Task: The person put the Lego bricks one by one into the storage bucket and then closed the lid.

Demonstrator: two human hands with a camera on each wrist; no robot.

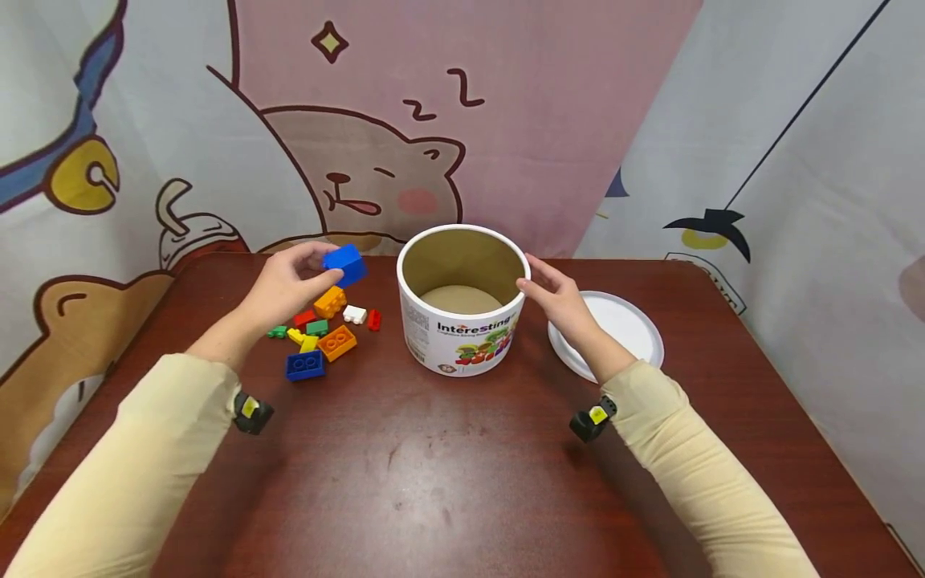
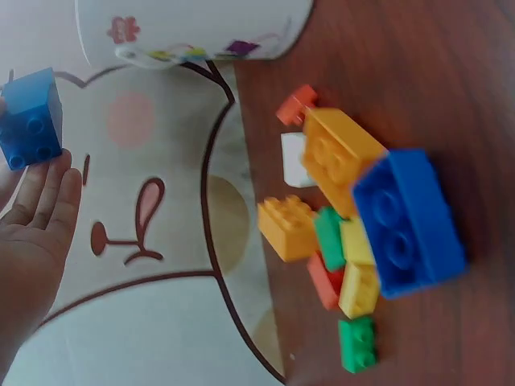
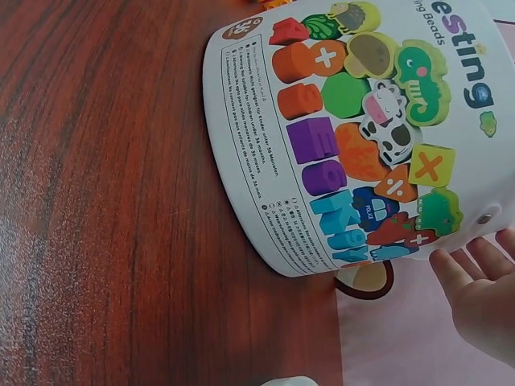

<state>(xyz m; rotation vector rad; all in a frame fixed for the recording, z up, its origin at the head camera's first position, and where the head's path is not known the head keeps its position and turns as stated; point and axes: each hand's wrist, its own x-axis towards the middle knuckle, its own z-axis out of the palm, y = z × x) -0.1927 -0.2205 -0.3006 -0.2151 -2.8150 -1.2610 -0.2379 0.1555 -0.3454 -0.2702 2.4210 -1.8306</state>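
My left hand [image 1: 289, 281] pinches a blue building block [image 1: 346, 266] between thumb and fingers, raised over the loose blocks. In the left wrist view the studs of that blue block [image 2: 32, 121] show beside the fingers. A white round bucket [image 1: 462, 345] with a printed label stands upright at the middle of the table; its visible inside is bare down to the floor. At the bucket's right rim is my right hand [image 1: 560, 301], thumb at the rim and fingers along the outer wall. The right wrist view shows this hand [image 3: 483, 293] with its fingers loosely extended against the bucket's side.
Left of the bucket lie several loose blocks, among them a blue one [image 1: 305, 365], an orange one [image 1: 337, 343], a white one [image 1: 355, 314] and a small red one [image 1: 373, 319]. A white round lid [image 1: 636, 329] lies right of the bucket. Behind the table hangs a printed cloth [image 1: 549, 120].
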